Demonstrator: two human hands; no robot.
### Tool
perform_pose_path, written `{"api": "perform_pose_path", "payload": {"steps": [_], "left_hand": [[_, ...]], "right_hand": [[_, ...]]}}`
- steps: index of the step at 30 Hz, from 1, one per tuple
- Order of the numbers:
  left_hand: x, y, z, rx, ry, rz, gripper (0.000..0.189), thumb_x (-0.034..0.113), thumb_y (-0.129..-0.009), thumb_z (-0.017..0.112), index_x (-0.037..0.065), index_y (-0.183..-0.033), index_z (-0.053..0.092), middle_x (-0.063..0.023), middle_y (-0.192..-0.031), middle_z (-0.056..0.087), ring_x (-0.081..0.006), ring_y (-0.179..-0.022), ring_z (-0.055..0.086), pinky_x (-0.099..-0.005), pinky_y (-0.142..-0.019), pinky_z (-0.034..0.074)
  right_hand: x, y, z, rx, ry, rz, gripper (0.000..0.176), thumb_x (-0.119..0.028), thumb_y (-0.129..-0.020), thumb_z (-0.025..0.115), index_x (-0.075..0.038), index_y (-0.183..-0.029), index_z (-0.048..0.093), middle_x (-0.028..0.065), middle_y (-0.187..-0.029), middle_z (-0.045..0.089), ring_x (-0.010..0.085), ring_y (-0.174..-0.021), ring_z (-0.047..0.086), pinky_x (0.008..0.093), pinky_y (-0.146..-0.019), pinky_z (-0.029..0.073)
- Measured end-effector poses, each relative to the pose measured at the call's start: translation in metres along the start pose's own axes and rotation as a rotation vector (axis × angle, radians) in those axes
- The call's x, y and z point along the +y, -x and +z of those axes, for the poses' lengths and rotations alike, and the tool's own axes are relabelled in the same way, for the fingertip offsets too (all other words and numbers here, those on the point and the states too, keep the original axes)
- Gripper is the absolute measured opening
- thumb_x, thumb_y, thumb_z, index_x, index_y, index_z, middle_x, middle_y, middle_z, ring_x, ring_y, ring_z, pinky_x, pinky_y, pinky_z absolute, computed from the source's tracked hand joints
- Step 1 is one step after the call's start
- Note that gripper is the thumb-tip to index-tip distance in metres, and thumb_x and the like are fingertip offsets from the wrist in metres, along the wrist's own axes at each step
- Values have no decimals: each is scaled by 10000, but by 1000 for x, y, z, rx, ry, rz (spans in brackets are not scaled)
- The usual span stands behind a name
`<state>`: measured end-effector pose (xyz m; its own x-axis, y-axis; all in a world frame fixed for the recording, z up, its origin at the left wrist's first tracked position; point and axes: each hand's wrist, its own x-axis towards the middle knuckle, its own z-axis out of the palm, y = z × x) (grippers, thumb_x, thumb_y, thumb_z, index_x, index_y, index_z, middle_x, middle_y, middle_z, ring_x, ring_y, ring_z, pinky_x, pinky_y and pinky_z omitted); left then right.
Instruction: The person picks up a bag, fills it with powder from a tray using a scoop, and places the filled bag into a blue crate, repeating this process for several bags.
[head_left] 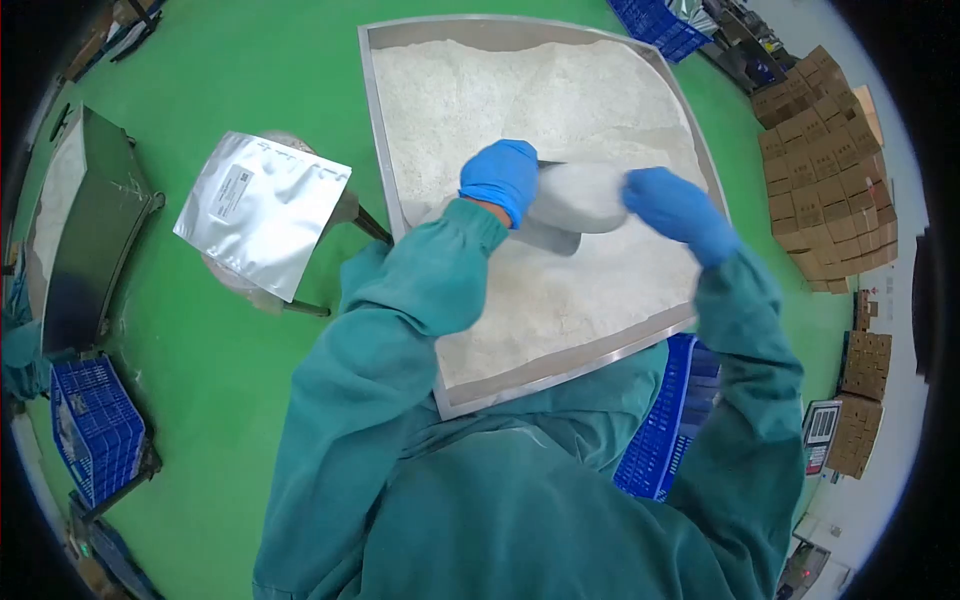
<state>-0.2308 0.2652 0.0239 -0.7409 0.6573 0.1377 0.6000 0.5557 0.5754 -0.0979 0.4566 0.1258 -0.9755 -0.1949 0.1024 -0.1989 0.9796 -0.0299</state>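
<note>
My left hand (500, 180), in a blue glove, is closed round the end of a grey metal scoop (560, 241) over the white powder (550, 310) in a large metal bin (555, 375). A smooth, white, rounded object (580, 197), blurred by motion, lies between my hands and overlaps the scoop in this view. My right hand (680, 212), also gloved in blue, has its fingers curled at the right end of that object. I cannot tell whether it is a vessel or heaped powder. Both hands are above the middle of the bin.
On a round stool to the left lies a flat silver pouch (265, 205) with a label. Blue crates (100, 425) stand at the lower left, beside my right arm and behind the bin. Another metal bin (90, 230) is far left. Stacked cartons (825, 170) line the right wall.
</note>
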Motion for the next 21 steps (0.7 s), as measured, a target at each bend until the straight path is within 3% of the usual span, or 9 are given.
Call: {"api": "perform_pose_path", "payload": {"steps": [2, 8, 10, 12, 13, 15, 16, 18, 21], "left_hand": [[8, -6, 0, 17, 11, -10, 228, 238, -817, 513, 47, -803, 636, -186, -823, 618, -357, -775, 591, -432, -710, 477], [-16, -10, -13, -71, 61, -18, 217, 229, -811, 528, 36, -804, 629, -183, -825, 615, -355, -769, 587, -424, -707, 476], [-23, -8, -11, -68, 79, 52, 212, 221, -830, 516, 43, -810, 630, -174, -817, 616, -343, -761, 587, -420, -694, 476], [-24, 0, -4, -66, 29, 118, 208, 207, -847, 502, 48, -803, 629, -168, -787, 613, -335, -746, 584, -416, -681, 471], [-21, 5, -8, -8, 38, 113, 209, 201, -850, 500, 43, -790, 623, -167, -775, 611, -334, -735, 583, -415, -674, 469], [-21, 7, -12, 43, 35, 83, 212, 195, -854, 499, 38, -778, 618, -166, -764, 608, -333, -724, 582, -415, -668, 467], [-21, 5, -12, 36, 43, 75, 214, 199, -854, 505, 34, -774, 616, -165, -762, 608, -333, -715, 580, -415, -665, 466], [-26, 3, -10, 8, 45, 65, 217, 203, -854, 511, 31, -770, 614, -164, -761, 608, -334, -707, 578, -416, -662, 465], [-31, -10, -11, 5, 97, 93, 214, 206, -850, 522, 28, -781, 617, -166, -773, 610, -335, -701, 577, -412, -664, 468]], "right_hand": [[-7, -21, 24, -295, 257, 17, 148, -150, -806, 506, -18, -797, 572, 181, -728, 597, 343, -691, 584, 414, -607, 468], [24, 29, -56, -252, 257, 281, 98, -115, -776, 527, -43, -763, 592, 164, -698, 610, 347, -662, 599, 423, -583, 470], [61, 50, 8, -429, 307, 231, 140, -158, -789, 530, -57, -786, 627, 165, -721, 626, 340, -677, 611, 425, -587, 477], [87, 71, 139, -641, 207, 330, 182, -194, -793, 512, -70, -795, 645, 155, -765, 640, 329, -717, 626, 436, -618, 491], [82, 89, 208, -584, 110, 186, 183, -196, -796, 507, -75, -802, 645, 155, -771, 641, 329, -720, 626, 433, -617, 492], [23, 84, 294, -675, -152, 258, 197, -216, -787, 512, -78, -868, 628, 172, -799, 635, 348, -746, 617, 455, -686, 481], [-7, 82, 309, -552, -342, 367, 239, -219, -790, 489, -52, -908, 612, 194, -864, 634, 363, -812, 614, 449, -754, 475], [-23, 75, 307, -689, -366, 395, 276, -238, -817, 457, -39, -962, 581, 215, -872, 621, 393, -824, 595, 462, -765, 460], [-5, 84, 237, -634, -471, 442, 299, -270, -842, 433, -35, -954, 581, 229, -844, 609, 411, -805, 575, 476, -731, 449]]}}
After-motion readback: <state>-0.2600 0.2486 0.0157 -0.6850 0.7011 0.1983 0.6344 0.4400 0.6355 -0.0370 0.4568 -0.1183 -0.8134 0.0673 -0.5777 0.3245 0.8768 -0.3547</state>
